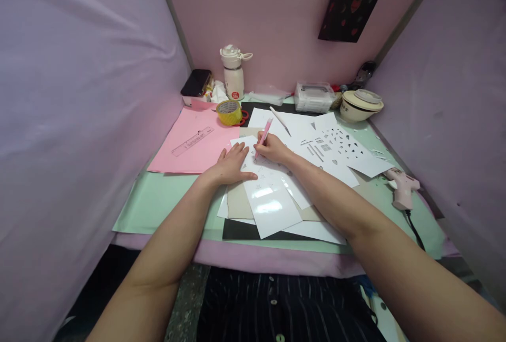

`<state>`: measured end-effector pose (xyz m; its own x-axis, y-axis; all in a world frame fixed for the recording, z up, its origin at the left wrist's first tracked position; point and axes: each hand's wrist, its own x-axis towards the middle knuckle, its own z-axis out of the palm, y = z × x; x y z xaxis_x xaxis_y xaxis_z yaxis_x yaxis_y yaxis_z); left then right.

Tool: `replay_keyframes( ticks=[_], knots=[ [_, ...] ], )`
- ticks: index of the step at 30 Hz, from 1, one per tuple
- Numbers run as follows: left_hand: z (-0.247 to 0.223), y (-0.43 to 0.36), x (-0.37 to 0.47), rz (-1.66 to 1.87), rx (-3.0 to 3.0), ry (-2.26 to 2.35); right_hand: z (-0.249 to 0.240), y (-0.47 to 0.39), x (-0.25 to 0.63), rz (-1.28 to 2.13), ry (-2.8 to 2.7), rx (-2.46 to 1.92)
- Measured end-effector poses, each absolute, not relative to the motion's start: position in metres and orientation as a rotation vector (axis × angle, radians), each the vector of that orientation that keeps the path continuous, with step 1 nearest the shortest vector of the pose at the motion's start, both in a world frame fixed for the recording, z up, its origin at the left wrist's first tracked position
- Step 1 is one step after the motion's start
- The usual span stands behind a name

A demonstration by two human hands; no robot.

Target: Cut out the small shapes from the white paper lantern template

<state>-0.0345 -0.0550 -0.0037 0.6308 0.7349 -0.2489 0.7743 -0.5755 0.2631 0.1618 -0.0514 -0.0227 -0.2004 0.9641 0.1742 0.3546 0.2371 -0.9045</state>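
Observation:
My right hand (272, 148) is closed around a slim pink pen (264, 136), held tilted with its tip down at a white sheet (272, 207). Small outlined shapes, some like stars, show on this glossy sheet. My left hand (234, 165) lies flat on the sheet's left side, fingers spread, holding nothing. Beneath are a grey-beige board (239, 202), more white paper and a black sheet (237, 230). Beyond my right hand a white pen-shaped knife (280, 120) rests on a paper. Another white sheet with many cut-out shapes (336, 144) lies to the right.
Pink paper (166, 160) with a clear ruler (193, 141) is at left. Yellow tape (229, 113), red-handled scissors (244, 117), a bottle (234, 76), a plastic box (314, 97) and a lidded bowl (360, 106) stand behind. A pink glue gun (403, 189) lies right, its cord trailing forward.

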Motion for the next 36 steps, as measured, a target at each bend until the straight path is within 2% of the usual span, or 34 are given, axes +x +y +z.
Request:
replay_keyframes(
  ticks=[19,27,31,33,36],
  knots=[
    [0.001,-0.060,-0.035,-0.139,2.491,1.222,-0.028,-0.050,0.162,0.975,-1.674,-1.202],
    [-0.001,-0.064,-0.041,-0.146,2.530,1.190,-0.002,-0.067,0.165,1.021,-1.345,-1.076],
    [0.000,-0.068,-0.041,-0.157,2.563,1.175,0.007,-0.083,0.158,1.135,-1.195,-1.199],
    [-0.001,-0.070,-0.041,-0.142,2.578,1.173,0.003,-0.093,0.153,1.087,-1.187,-1.329],
    [-0.003,-0.071,-0.042,-0.098,2.584,1.182,-0.007,-0.105,0.144,0.810,-1.270,-1.491]
  ],
)
